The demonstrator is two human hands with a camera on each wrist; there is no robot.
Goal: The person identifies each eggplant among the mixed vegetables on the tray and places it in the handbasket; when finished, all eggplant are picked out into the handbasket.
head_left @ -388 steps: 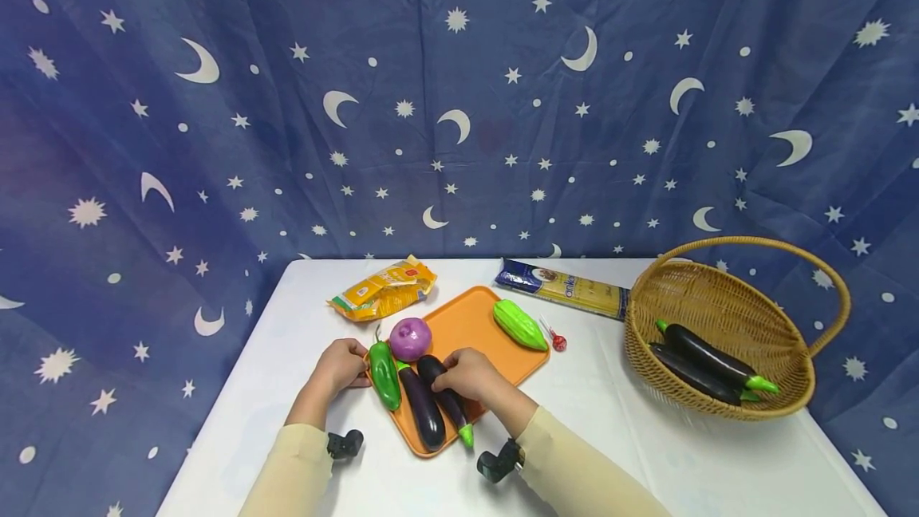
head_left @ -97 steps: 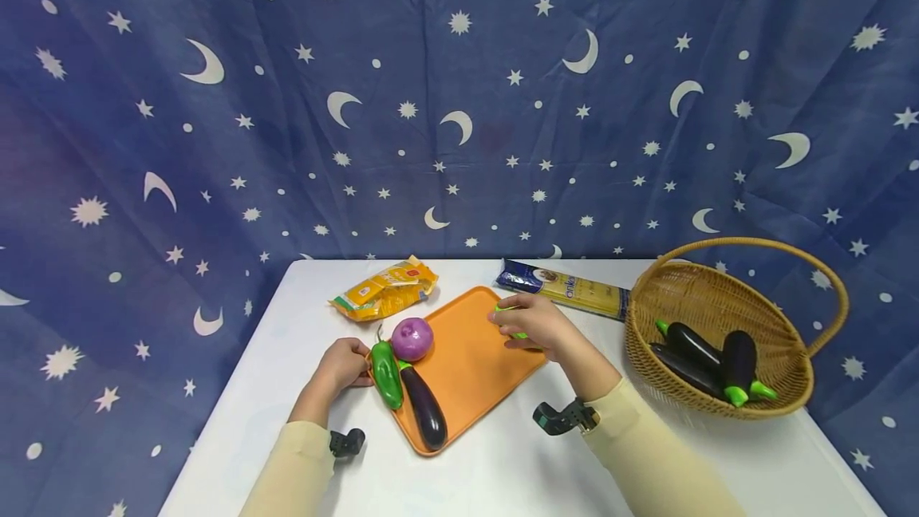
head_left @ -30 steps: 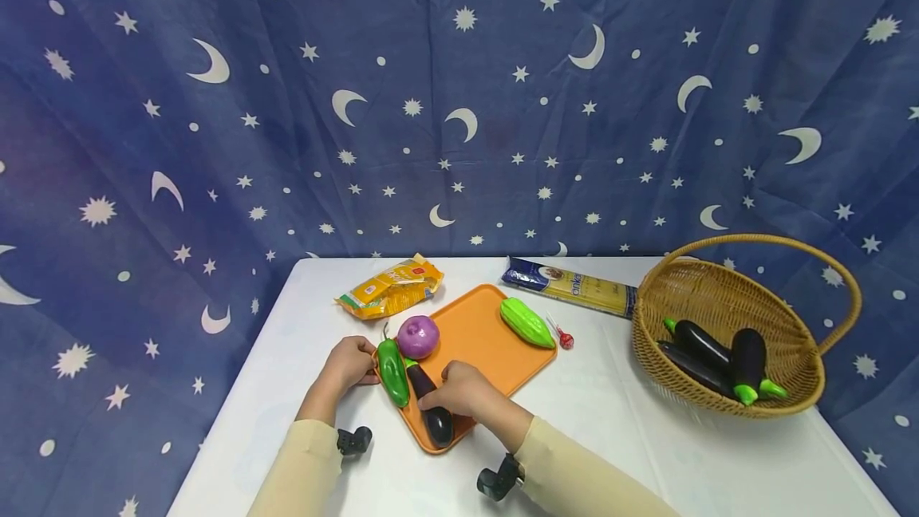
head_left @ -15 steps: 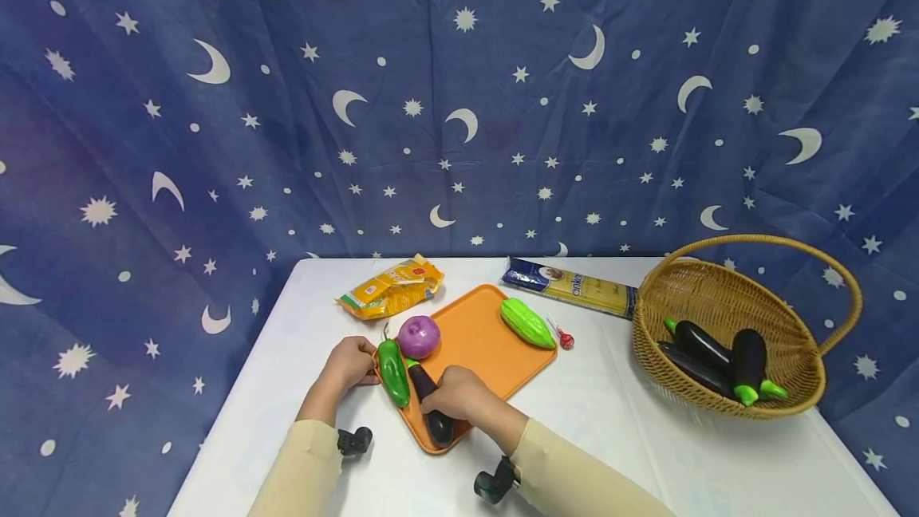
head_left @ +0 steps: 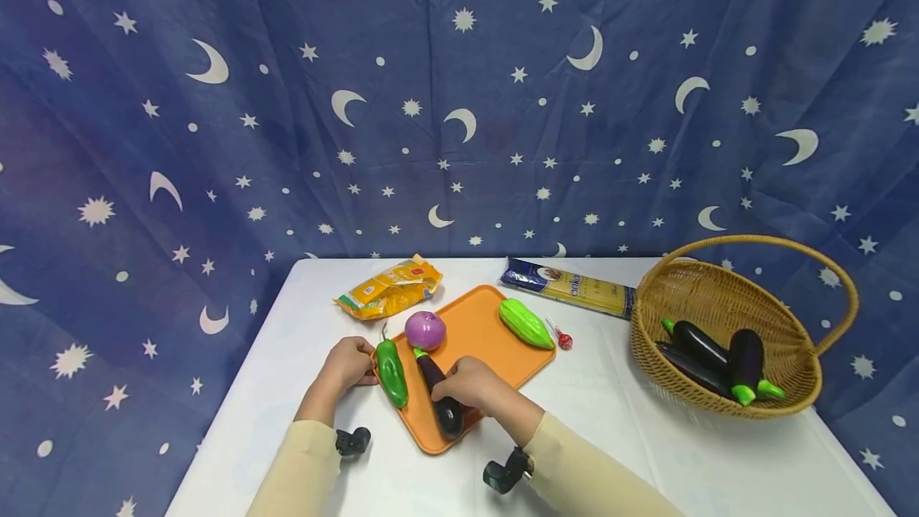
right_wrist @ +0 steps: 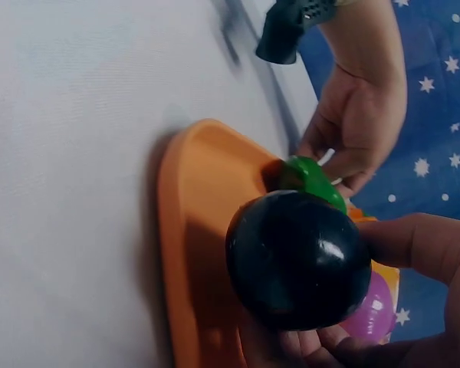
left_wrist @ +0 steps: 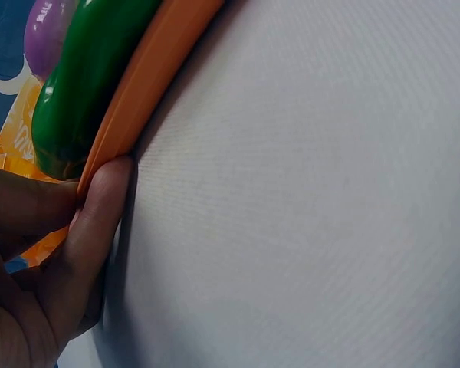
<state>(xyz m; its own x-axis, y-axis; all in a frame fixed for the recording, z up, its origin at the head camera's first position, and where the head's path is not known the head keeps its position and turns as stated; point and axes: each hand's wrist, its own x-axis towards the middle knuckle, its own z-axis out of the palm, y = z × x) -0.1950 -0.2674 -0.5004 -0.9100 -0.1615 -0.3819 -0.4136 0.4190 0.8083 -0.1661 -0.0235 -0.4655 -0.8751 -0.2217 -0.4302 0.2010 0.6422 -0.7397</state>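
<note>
My left hand (head_left: 348, 364) pinches the left rim of the orange tray (head_left: 488, 341) between thumb and fingers, as the left wrist view shows closely. My right hand (head_left: 470, 384) grips a dark eggplant (head_left: 449, 418) around its middle, over the tray's near part. In the right wrist view the eggplant's round end (right_wrist: 295, 261) faces the camera, with fingers on both sides. A green pepper (head_left: 391, 373) lies along the tray's left edge, beside the left hand. Just beyond the eggplant's green stem sits a purple onion (head_left: 425, 331). A bright green ridged fruit (head_left: 526, 324) rests at the tray's far right.
A wicker basket (head_left: 646, 373) with a tall handle stands at the right, holding several eggplants (head_left: 747, 357). Behind the tray lie an orange packet (head_left: 391, 290) and a long pasta packet (head_left: 567, 287). A red lollipop (head_left: 564, 340) is right of the tray.
Over the last second the right hand has shifted the eggplant rightward, away from the pepper; the onion has moved slightly right. Since the oldest frame, another eggplant has gone from tray to basket.
</note>
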